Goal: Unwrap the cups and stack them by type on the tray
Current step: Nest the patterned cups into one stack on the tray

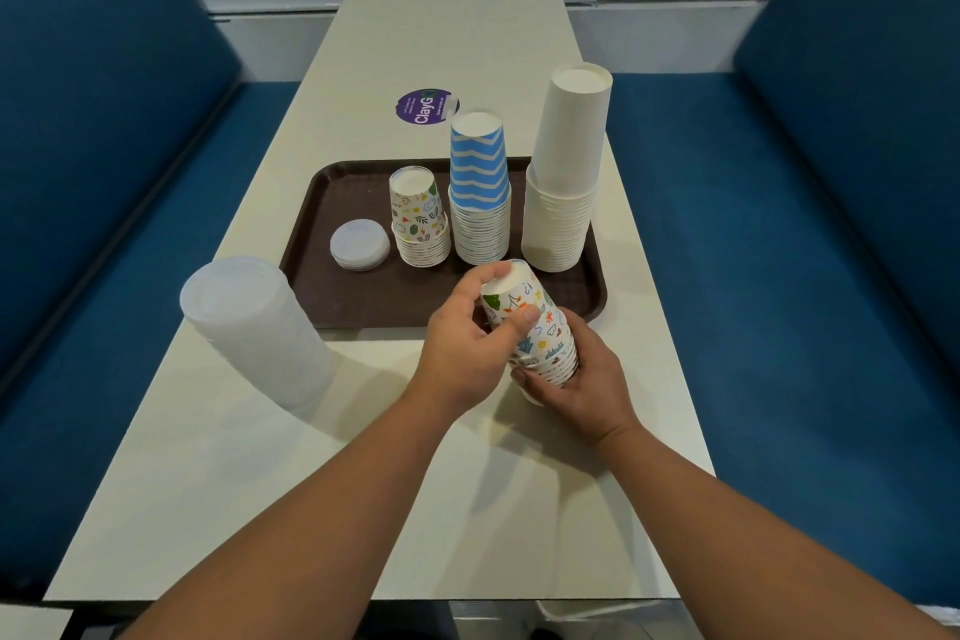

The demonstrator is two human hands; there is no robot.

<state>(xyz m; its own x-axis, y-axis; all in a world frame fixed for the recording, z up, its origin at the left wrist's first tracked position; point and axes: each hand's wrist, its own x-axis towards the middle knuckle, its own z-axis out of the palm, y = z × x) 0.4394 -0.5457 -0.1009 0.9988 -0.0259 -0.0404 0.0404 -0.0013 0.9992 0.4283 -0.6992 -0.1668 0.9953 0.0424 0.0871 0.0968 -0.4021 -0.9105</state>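
Both my hands hold an upside-down stack of small doodle-print paper cups [545,322] just above the near edge of the brown tray [322,203]. My left hand [467,343] grips the top cup with thumb and fingers. My right hand [576,379] wraps round the rims at the bottom of that stack. On the tray stand three upside-down stacks: a matching doodle-print stack [418,218], a blue zigzag stack [479,187] and a tall plain white stack [566,172]. A small pile of white lids [359,244] lies at the tray's left.
A tall stack of translucent lids or cups [254,327] stands on the cream table [363,473] left of the tray. A purple round sticker [423,107] is stuck beyond the tray. Blue bench seats [779,224] flank the table on both sides.
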